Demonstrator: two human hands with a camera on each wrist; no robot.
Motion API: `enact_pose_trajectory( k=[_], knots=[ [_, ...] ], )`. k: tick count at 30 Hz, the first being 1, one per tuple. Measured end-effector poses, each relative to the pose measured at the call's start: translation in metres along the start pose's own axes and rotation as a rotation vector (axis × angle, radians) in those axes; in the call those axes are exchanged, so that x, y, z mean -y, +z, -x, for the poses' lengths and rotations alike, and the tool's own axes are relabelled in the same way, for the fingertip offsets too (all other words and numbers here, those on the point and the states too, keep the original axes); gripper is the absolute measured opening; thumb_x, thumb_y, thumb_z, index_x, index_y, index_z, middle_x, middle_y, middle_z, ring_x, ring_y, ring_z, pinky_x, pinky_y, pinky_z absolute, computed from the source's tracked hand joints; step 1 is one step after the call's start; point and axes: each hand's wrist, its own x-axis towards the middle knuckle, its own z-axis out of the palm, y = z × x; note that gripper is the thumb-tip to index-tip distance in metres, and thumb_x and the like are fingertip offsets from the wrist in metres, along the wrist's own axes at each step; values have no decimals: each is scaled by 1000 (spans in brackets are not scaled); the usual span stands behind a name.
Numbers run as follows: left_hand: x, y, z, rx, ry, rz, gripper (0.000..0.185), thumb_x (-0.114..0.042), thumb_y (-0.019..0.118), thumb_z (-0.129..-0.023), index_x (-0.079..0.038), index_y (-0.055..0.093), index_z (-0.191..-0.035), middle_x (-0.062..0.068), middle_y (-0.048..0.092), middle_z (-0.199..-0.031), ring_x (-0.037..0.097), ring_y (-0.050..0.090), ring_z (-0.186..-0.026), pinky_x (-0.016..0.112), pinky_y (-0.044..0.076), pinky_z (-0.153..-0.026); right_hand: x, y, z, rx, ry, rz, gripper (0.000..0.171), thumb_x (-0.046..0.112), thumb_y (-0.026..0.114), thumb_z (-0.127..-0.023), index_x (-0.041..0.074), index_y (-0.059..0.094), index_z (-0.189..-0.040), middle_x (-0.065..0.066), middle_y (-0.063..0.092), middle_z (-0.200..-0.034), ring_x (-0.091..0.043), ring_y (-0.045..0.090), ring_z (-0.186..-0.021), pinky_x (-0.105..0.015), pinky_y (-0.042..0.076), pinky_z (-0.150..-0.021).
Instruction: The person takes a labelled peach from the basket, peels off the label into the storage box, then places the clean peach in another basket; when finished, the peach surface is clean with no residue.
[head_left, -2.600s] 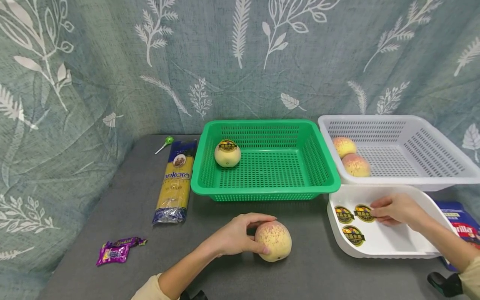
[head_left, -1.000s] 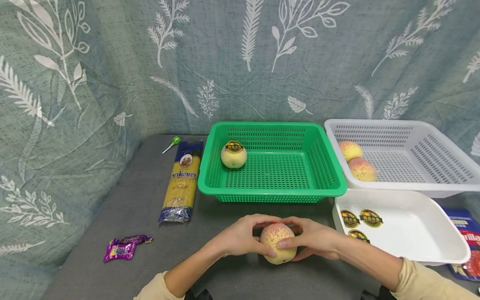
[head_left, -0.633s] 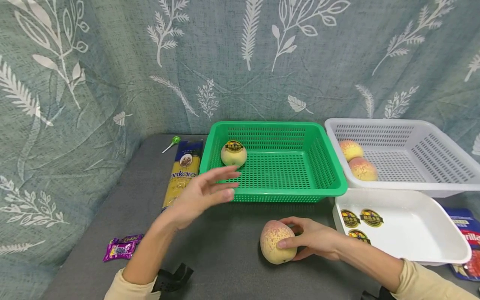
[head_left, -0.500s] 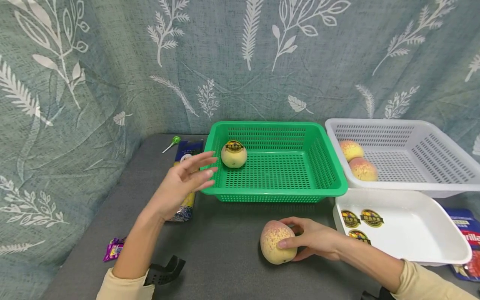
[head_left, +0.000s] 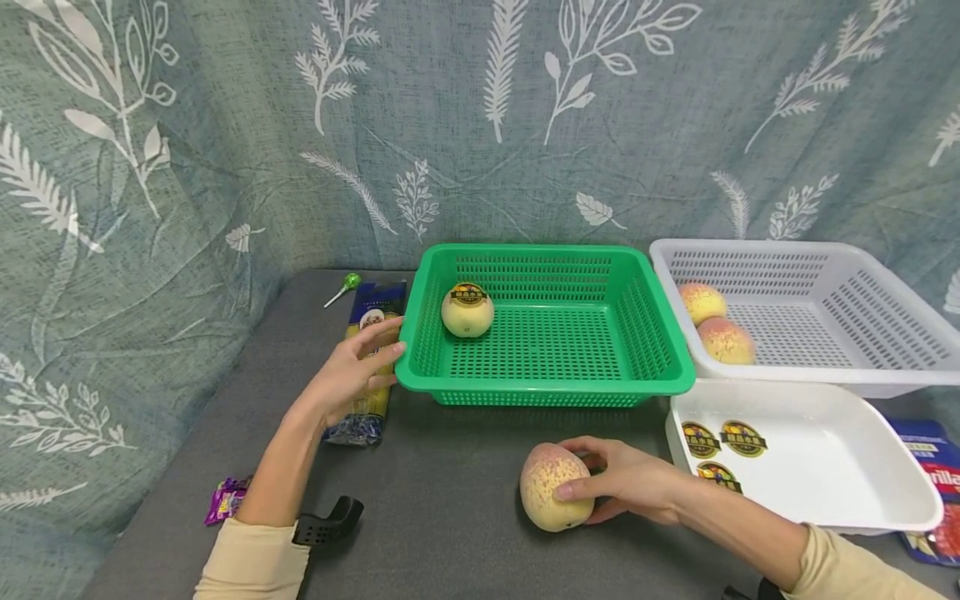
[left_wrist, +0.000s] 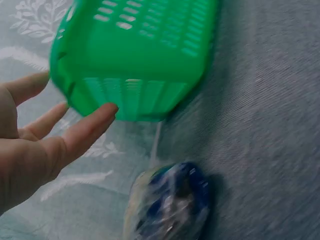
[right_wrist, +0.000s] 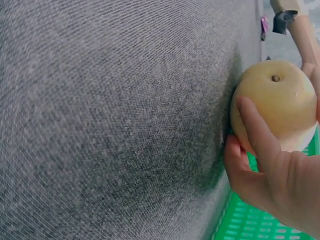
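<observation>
Here, on the grey table (head_left: pixel 450 517), we see the green basket (head_left: pixel 546 386), with the left hand (head_left: pixel 348 371) at its left end, spread loosely and holding nothing; whether it touches the basket we cannot tell. Nearer us, the right hand (head_left: pixel 630 479) grips a speckled peach (head_left: pixel 547 496) on the table, and the paler peach (head_left: pixel 467 321) inside the basket bears a dark sticker (head_left: pixel 468 293).

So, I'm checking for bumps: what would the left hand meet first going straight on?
Likely the green basket, on its left side; the left hand looks close beside it, possibly touching; depth is unclear.
</observation>
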Motion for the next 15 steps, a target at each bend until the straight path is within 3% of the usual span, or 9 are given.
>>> enact_pose_trajectory(
  k=[5,15],
  knots=[
    [5,12,-6,49,-9,29,57,-19,47,-103,-11,21,-153,14,3,-158,37,17,-140,51,37,-102,-1,1,0,-11,-9,10,73,17,73,-85,-6,33,-142,-22,47,-122,-27,59,-95,-44,55,-77],
    [5,20,-9,27,-33,80,54,-9,41,-104,-10,20,-153,19,11,-156,44,36,-128,45,45,-97,-2,1,0,-9,-36,-5,72,15,74,-84,-8,35,-140,-21,48,-124,-27,59,-98,-45,54,-78]
  ],
)
